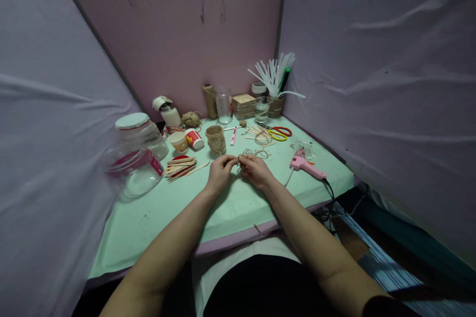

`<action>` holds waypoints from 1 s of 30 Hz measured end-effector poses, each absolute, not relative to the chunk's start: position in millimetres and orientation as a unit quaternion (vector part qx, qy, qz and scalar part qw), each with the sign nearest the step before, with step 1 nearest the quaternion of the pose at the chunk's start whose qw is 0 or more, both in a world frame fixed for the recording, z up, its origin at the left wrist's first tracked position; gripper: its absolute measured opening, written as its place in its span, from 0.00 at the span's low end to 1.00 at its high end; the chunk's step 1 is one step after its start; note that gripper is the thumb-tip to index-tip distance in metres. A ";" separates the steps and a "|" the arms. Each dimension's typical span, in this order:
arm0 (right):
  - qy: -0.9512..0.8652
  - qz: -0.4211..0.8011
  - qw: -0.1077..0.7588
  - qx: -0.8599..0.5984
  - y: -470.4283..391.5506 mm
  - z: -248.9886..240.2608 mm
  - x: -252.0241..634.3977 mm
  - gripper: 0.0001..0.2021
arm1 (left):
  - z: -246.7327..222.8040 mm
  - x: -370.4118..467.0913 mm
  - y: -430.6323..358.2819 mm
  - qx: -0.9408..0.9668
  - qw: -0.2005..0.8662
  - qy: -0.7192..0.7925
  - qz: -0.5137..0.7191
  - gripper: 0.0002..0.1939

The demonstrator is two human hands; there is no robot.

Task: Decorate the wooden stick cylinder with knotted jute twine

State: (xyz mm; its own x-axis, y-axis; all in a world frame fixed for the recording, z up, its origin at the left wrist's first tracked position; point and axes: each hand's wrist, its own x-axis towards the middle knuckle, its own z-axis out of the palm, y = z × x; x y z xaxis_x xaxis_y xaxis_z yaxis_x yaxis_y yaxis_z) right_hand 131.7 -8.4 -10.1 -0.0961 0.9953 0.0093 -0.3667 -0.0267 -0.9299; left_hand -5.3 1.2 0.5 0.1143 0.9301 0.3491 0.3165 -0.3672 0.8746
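Both my hands meet over the middle of the table, fingertips close together. My left hand (222, 172) pinches a bit of thin brown twine (256, 152), and my right hand (255, 168) pinches it just beside. Loose loops of that twine lie on the cloth behind my right fingers. Right behind my left hand stands a twine-wrapped cup (216, 140), upright and touched by neither hand. Wooden craft sticks (180, 168) lie in a pile on a red lid to the left. What exactly sits between my fingertips is too small to make out.
A pink glue gun (308, 164) with its cord lies at right, near scissors (279, 133). Clear plastic jars (137, 178) stand at left, paper cups (179, 142) beyond the sticks. At the back are a twine ball (191, 119), a glass jar (223, 107) and glue sticks (273, 77).
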 end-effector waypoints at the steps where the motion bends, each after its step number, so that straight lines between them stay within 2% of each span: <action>1: -0.433 0.586 0.562 -0.391 -8.5 -10.3 131.6 0.17 | -0.6 -6.0 1.9 0.672 0.322 0.465 0.479 0.09; 5: -0.491 0.463 0.580 -0.456 -9.7 -11.1 130.4 0.13 | -3.9 -8.8 3.8 0.678 0.322 0.466 0.469 0.07; 8: -0.511 0.431 0.578 -0.467 -9.4 -12.4 130.4 0.12 | -3.4 -9.1 3.8 0.697 0.316 0.462 0.447 0.06; 17: -0.356 0.544 0.638 -0.412 -0.9 -19.0 133.1 0.14 | -0.7 -12.8 3.1 0.725 0.300 0.479 0.395 0.07; 22: -0.357 0.579 0.613 -0.401 -1.4 -15.9 134.6 0.13 | -4.4 -11.5 4.0 0.695 0.333 0.500 0.394 0.09; 30: -0.478 0.462 0.602 -0.443 -6.1 -12.4 131.8 0.07 | -5.4 -8.3 3.4 0.689 0.323 0.500 0.415 0.11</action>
